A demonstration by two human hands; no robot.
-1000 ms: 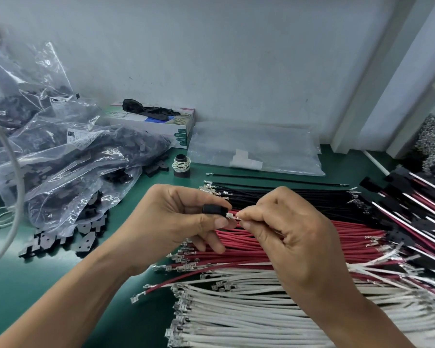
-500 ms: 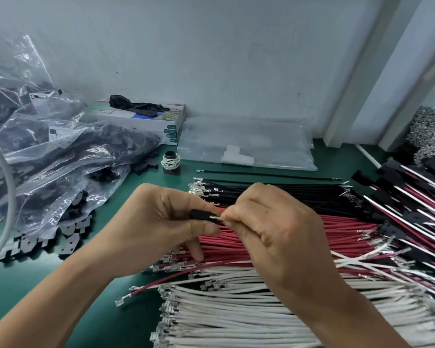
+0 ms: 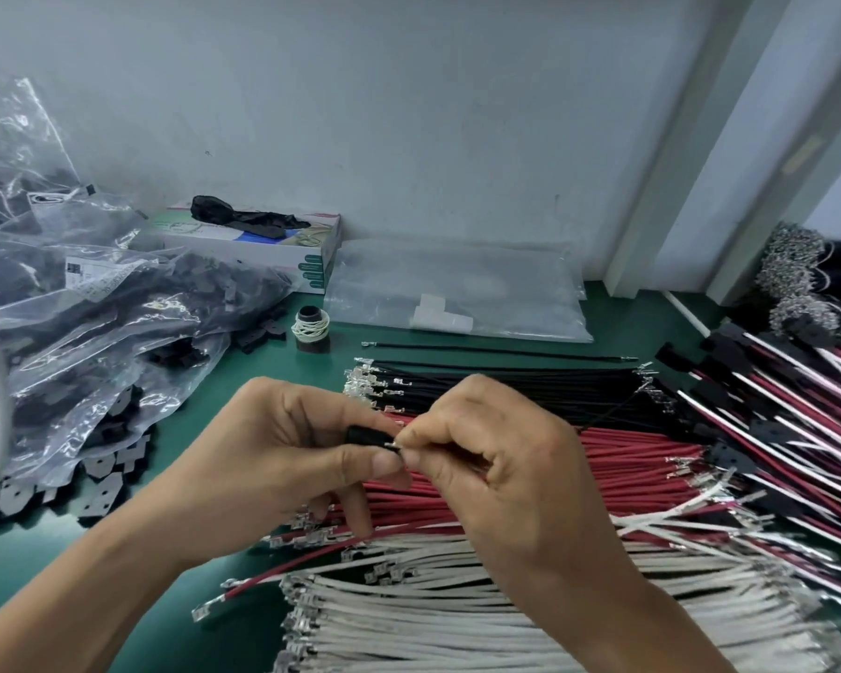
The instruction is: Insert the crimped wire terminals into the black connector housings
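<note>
Fingers of the left hand pinch a black connector housing; right hand pinches a thin wire, its crimped terminal at the housing's mouth. Judged light and limp; grip belongs just behind the crimp.

My bench has a green top, smooth and a little shiny. It runs back to a plain pale wall, painted a greyish white with a few small marks and scuffs on it. On my right a pale post leans across my view from the bench up to the top edge, and beside it stands a second, wider pale upright; these stand at the far right corner of the bench. The light is soft and even, a cool daylight tone, with only faint shadows along the foot of the wall.
</note>
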